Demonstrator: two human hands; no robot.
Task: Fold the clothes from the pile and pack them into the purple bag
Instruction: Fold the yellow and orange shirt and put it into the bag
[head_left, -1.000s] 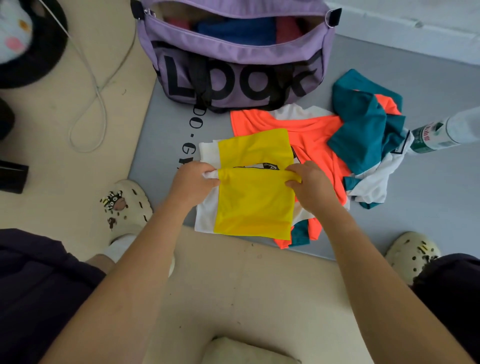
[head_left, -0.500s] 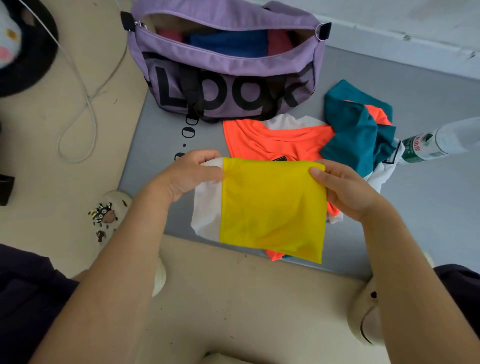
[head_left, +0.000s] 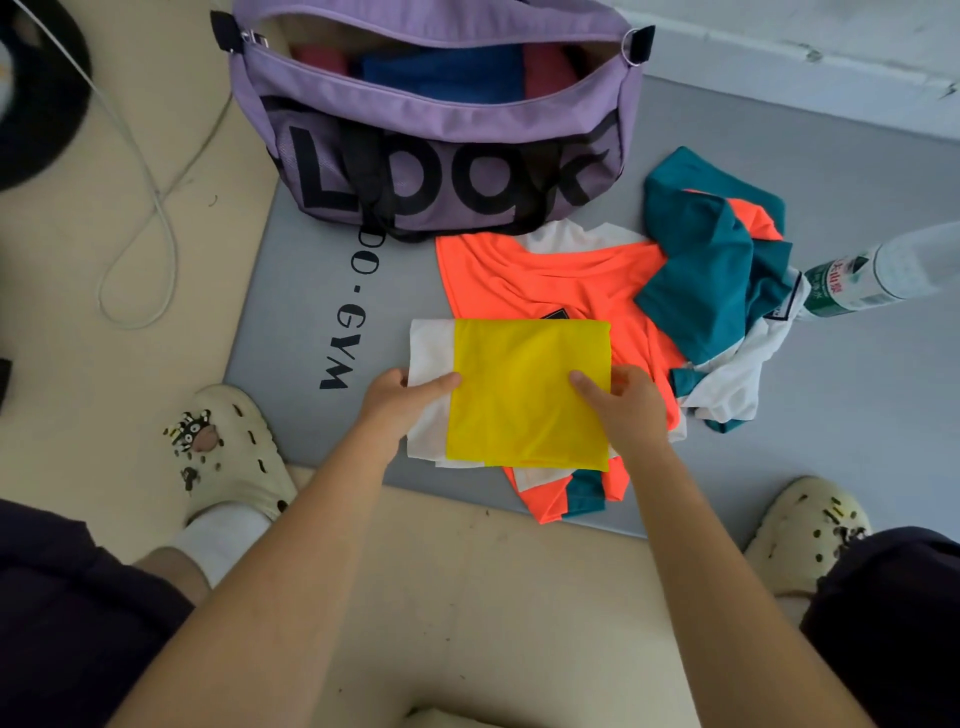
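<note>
Hands: two, both gripping one folded yellow-and-white shirt (head_left: 530, 395). Left hand (head_left: 402, 402) pinches its white edge, thumb on top; right hand (head_left: 623, 402) pinches the yellow edge, thumb on top. Shirt sits over the near end of the clothes pile (head_left: 649, 291) (orange, teal, white pieces, count unclear) on one grey gym mat (head_left: 857, 389). One purple bag (head_left: 441, 150) just beyond the pile, unzipped, red and blue fabric inside. One plastic bottle (head_left: 883, 270) lying right of the pile. Two cream clogs: one (head_left: 234, 457) left, one (head_left: 810, 525) right.

Yellow-and-white folded garment (head_left: 530, 395), purple bag (head_left: 441, 130)
</note>
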